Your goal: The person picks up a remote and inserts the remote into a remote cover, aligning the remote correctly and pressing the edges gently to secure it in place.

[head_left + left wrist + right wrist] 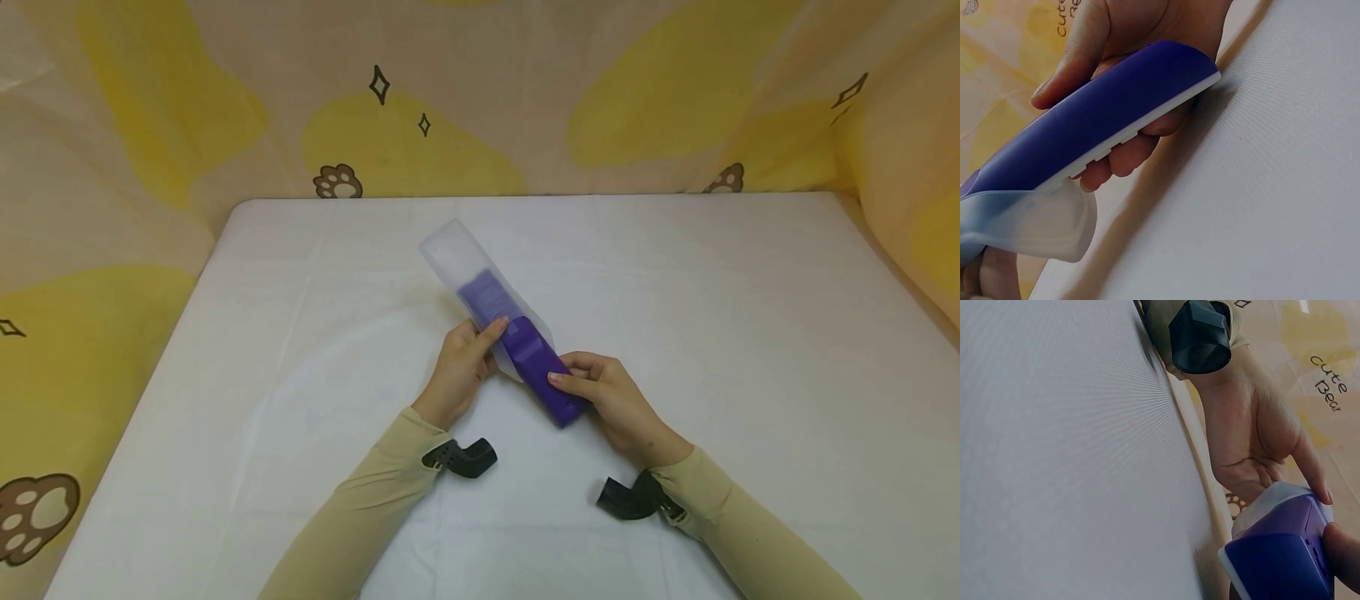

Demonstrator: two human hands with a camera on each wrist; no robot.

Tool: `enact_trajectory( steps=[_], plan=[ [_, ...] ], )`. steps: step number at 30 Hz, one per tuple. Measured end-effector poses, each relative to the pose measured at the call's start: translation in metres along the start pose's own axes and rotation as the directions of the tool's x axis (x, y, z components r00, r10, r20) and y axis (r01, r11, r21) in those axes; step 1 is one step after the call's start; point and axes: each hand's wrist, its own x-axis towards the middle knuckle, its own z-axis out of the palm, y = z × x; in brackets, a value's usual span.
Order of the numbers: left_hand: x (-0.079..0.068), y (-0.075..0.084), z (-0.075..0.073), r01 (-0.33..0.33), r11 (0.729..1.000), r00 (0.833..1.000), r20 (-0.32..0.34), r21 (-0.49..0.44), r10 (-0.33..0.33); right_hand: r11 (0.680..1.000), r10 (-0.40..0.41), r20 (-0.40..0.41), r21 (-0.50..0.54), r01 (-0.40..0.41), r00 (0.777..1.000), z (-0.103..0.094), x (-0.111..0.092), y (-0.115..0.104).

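Observation:
Both hands hold a long purple plastic object with a white, notched underside; its exact kind is unclear. Its far half sits inside a translucent plastic cover, which slants up and left in the head view. My left hand pinches the cover near its open end, thumb on top. Gripping the bare purple end is my right hand, with the thumb on top and its other fingers curled beneath, as the left wrist view shows. In the right wrist view the cover hides part of my left fingers.
A white cloth-covered table spreads beneath the hands. Behind it and at the sides hangs a yellow and beige patterned curtain. Each wrist wears a black camera mount, close above the tabletop.

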Motion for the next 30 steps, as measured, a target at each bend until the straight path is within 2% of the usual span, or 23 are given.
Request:
enact_trajectory(
  steps=[13,25,30],
  plan=[
    [0.0000,0.0004,0.0014,0.035,0.997,0.998,-0.044,-0.075,-0.038,0.999,0.014,0.039,-0.034,-0.012,0.999,0.0000,-0.0001,0.0009],
    [0.0010,0.0017,-0.0005,0.072,0.997,0.994,-0.080,-0.041,-0.075,0.988,-0.011,0.096,-0.154,0.026,0.995,-0.0002,-0.0007,0.0017],
    [0.0014,0.0027,-0.0032,0.083,0.996,0.995,-0.050,-0.032,-0.085,0.985,-0.021,0.104,-0.170,0.039,0.994,-0.0007,0.0003,0.0026]
  ],
)
